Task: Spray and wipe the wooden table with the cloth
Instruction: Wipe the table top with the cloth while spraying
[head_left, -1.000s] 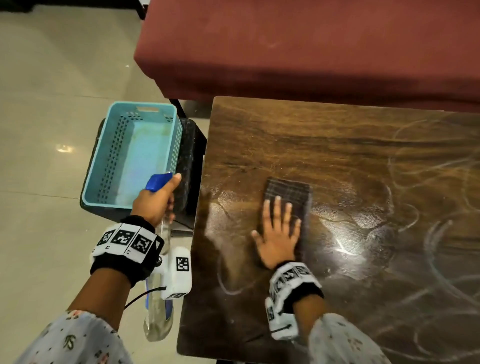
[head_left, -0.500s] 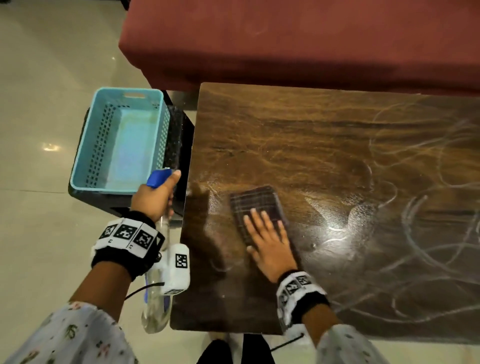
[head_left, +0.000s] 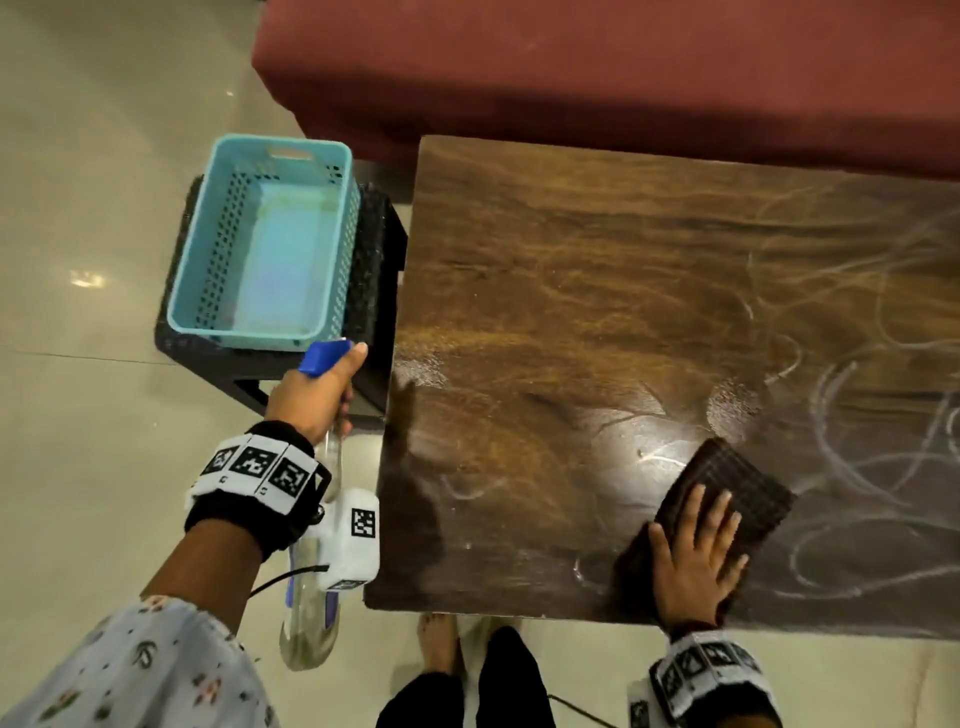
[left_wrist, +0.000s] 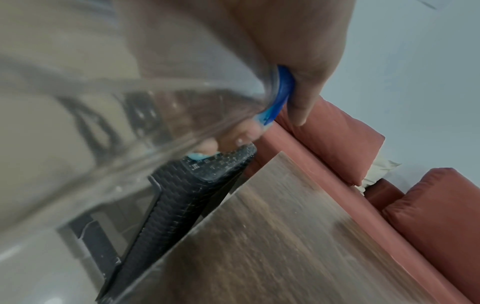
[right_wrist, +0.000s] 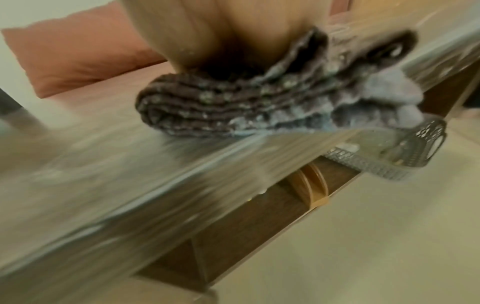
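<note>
The wooden table (head_left: 597, 291) shows wet sheen near its front and white scribble marks on its right half. A folded dark brown cloth (head_left: 727, 488) lies near the front edge, and my right hand (head_left: 693, 556) presses flat on it with straight, spread fingers. In the right wrist view the cloth (right_wrist: 233, 102) is bunched and wet under the palm. My left hand (head_left: 317, 395) grips the neck of a clear spray bottle (head_left: 311, 623) with a blue head (head_left: 324, 357), held left of the table over the floor. The bottle (left_wrist: 116, 102) fills the left wrist view.
A light blue perforated basket (head_left: 208, 244) sits on a black stool (head_left: 374, 270) just left of the table. A dark red sofa (head_left: 623, 67) runs along the table's far edge. My feet (head_left: 441, 644) stand on the pale tiled floor below the front edge.
My right hand has slid the cloth from the table's left part rightward along the front edge. The left hand still holds the bottle beside the stool.
</note>
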